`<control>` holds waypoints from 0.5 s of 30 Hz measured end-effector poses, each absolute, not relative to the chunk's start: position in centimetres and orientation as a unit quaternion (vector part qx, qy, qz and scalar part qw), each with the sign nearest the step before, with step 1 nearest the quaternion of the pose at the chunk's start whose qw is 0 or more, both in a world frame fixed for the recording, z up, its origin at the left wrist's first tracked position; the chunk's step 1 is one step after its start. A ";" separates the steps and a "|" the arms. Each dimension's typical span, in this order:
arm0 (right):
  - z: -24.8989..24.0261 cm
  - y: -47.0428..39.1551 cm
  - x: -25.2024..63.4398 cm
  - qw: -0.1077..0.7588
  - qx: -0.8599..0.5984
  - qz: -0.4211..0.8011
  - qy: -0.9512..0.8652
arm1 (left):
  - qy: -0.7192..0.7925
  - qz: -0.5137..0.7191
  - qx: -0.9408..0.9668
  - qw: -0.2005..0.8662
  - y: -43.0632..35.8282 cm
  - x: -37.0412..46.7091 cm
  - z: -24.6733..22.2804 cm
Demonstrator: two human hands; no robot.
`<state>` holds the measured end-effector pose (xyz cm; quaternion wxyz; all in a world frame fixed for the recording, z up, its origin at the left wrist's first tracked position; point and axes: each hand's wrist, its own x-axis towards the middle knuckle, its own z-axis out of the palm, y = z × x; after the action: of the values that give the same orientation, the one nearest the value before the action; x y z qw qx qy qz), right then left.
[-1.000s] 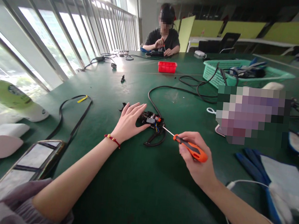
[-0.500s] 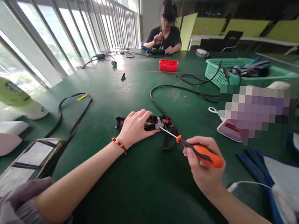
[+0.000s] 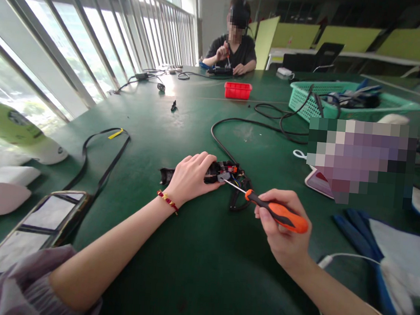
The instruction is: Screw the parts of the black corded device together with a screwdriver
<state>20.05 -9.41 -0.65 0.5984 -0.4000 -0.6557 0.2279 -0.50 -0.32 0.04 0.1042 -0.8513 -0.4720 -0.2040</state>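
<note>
My left hand (image 3: 191, 175) is wrapped round a black corded power tool (image 3: 213, 171) lying on the green table. Its casing is open at the right end, where red, orange and blue parts and wires show. The exact kind of tool is not plain, as my hand covers its middle. Between the fingers of my right hand (image 3: 285, 223) is a screwdriver (image 3: 282, 214) with an orange and black handle. Its shaft points left, and the tip meets a small grey piece (image 3: 223, 177) at the tool's open end. A black cord (image 3: 215, 131) runs from the tool.
A green basket (image 3: 296, 99) of tools stands back right, near a red tray (image 3: 238, 91). Blue-and-white gloves (image 3: 389, 251) lie at right. A phone (image 3: 49, 212) with a black strap and a bottle (image 3: 24, 131) are at left. Another person (image 3: 232, 51) works across the table.
The screwdriver handle and my right hand have shifted slightly left, and the handle has turned a little. My left hand keeps its hold on the tool.
</note>
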 end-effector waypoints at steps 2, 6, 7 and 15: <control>-0.7 -9.4 20.3 0.586 -0.400 0.236 -0.664 | -0.465 -0.200 -0.855 0.109 -0.3 -0.5 0.0; -0.4 -9.6 20.3 0.567 -0.418 0.210 -0.678 | -0.457 -0.197 -0.859 0.117 -0.5 -0.5 0.2; -0.3 -9.7 20.2 0.571 -0.425 0.192 -0.675 | -0.457 -0.196 -0.859 0.119 -0.6 -0.5 0.2; 0.0 -9.7 19.7 0.594 -0.413 0.155 -0.673 | -0.457 -0.194 -0.860 0.119 -0.6 -0.4 0.4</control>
<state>19.66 -9.74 0.02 0.5938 -0.4129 -0.6728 0.1553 -0.41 -0.64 0.35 0.1188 -0.8599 -0.4570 -0.1940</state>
